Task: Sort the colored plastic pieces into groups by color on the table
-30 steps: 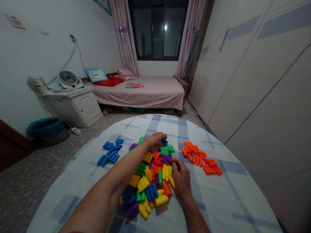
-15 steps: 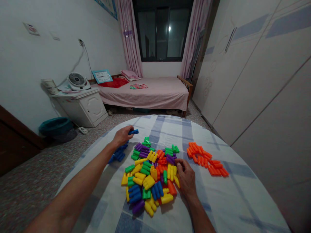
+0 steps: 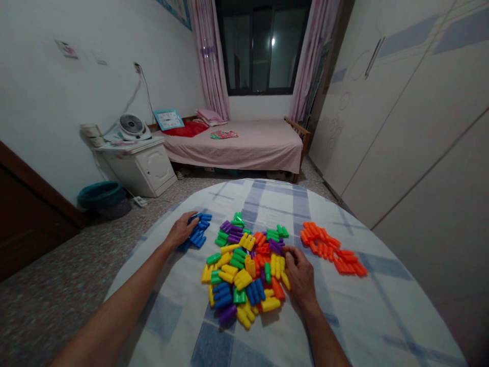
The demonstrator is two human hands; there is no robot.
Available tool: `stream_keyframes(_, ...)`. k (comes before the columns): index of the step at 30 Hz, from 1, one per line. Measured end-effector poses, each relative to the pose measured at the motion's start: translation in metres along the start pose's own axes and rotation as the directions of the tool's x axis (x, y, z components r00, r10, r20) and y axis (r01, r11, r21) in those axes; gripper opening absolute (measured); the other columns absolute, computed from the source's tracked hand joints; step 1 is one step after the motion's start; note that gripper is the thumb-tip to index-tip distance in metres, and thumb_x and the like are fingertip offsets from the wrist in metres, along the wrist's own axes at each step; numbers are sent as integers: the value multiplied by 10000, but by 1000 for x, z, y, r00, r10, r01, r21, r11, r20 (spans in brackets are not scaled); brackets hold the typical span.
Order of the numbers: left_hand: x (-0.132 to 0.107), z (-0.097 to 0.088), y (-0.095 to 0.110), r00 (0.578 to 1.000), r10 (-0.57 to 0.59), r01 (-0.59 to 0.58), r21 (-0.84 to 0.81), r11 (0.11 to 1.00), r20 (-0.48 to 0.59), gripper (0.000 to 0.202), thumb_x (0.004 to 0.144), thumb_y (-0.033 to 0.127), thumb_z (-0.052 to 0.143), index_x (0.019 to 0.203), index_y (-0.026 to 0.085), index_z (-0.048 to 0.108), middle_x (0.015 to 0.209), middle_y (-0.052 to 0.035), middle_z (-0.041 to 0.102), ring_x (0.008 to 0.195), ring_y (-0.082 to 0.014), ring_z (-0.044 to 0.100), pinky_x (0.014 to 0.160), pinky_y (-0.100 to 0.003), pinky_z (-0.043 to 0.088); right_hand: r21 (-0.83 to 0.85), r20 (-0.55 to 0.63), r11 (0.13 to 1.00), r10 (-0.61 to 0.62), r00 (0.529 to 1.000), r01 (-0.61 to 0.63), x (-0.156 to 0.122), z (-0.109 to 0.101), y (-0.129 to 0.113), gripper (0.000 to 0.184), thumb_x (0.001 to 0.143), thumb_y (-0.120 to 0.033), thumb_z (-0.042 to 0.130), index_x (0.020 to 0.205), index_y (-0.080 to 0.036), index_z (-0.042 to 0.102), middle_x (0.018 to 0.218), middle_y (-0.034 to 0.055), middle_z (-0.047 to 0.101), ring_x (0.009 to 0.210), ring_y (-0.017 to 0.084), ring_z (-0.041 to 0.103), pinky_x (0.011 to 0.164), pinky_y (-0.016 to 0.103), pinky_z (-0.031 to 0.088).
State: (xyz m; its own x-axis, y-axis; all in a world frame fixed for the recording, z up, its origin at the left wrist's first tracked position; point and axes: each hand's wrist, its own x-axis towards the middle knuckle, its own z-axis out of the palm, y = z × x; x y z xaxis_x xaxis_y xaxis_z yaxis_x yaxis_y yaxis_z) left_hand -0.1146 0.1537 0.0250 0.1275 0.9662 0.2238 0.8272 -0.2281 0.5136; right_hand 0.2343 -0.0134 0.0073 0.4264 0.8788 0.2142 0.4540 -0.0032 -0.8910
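Note:
A mixed heap of yellow, green, purple, orange and blue plastic building blocks (image 3: pixel 242 279) lies in the middle of the round table. Left of it is a small pile of blue blocks (image 3: pixel 198 237). My left hand (image 3: pixel 182 232) is over the pile's far left side, its fingers closed on a blue block (image 3: pixel 194 219) that they partly cover. At the heap's right edge rests my right hand (image 3: pixel 301 272), fingers loosely bent and apart, holding nothing visible. Its fingertips are close to a purple block (image 3: pixel 276 247) and a yellow block (image 3: pixel 285 280).
A group of orange blocks (image 3: pixel 321 242) lies on the right of the checked tablecloth (image 3: pixel 367 316). Beyond the table are a bed (image 3: pixel 260 145), a white cabinet (image 3: pixel 153 171) with a fan (image 3: pixel 133 125), and a bin (image 3: pixel 102 196). A tall wardrobe (image 3: pixel 405 142) stands at right.
My left hand has brought the blue block down and back toward me onto the blue pile. My right hand stays beside the heap. The whole view has shifted slightly.

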Motion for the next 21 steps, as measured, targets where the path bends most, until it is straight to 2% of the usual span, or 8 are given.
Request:
stream_keyframes(3,-5,1,2,992,-57,54,-25,998,-114,500,857,452,310,1201,154,515,1274,-106,537,1219,-208,463,1051,-366,348,-12,1,1000,12,1000,-12,0,0,0,317,800,-376,406,898,-186,641,901,56,669,829,203,594,747,305,440)
stream_keyframes(7,-15,5,9,974,-135,127,-56,990,-183,466,871,417,307,1175,142,527,1242,-126,546,1210,-227,465,1039,-397,367,-5,-4,1000,11,1000,-11,0,1,1,320,796,-375,408,904,-185,642,910,59,669,847,206,597,763,312,442)
stream_keyframes(11,-34,10,24,963,-92,80,-58,995,-253,403,886,387,313,1162,188,528,1202,-109,552,1199,-231,463,1041,-443,367,1,-2,1000,3,1000,-3,0,1,1,322,795,-382,408,904,-185,639,920,63,669,862,209,598,774,318,445)
stream_keyframes(14,-52,15,34,941,-61,53,-35,998,-333,413,898,397,306,1187,189,514,1270,-127,488,1263,-245,393,1070,-471,324,-3,-2,1000,11,1000,-11,0,1,2,329,795,-390,406,911,-188,638,928,63,669,860,210,598,770,321,446)
stream_keyframes(16,-60,20,36,922,-80,67,-45,997,-379,438,903,414,301,1203,169,506,1317,-146,439,1294,-256,353,1087,-472,297,0,-2,1000,17,1000,-17,0,1,2,332,793,-391,406,917,-188,637,934,61,669,859,209,598,763,319,447)
stream_keyframes(18,-64,27,34,907,-135,106,-93,990,-399,459,906,424,291,1217,154,492,1333,-159,418,1301,-265,340,1088,-478,292,8,-3,1000,15,1000,-15,-1,1,2,331,789,-387,409,918,-186,638,931,59,669,852,205,598,754,315,448)
stream_keyframes(21,-61,36,30,910,-208,156,-170,973,-359,449,912,404,273,1237,157,459,1301,-156,451,1283,-258,368,1078,-477,301,4,-12,1000,1,1000,-1,-2,1,1,325,784,-382,414,909,-186,640,906,51,670,822,198,598,737,307,447)
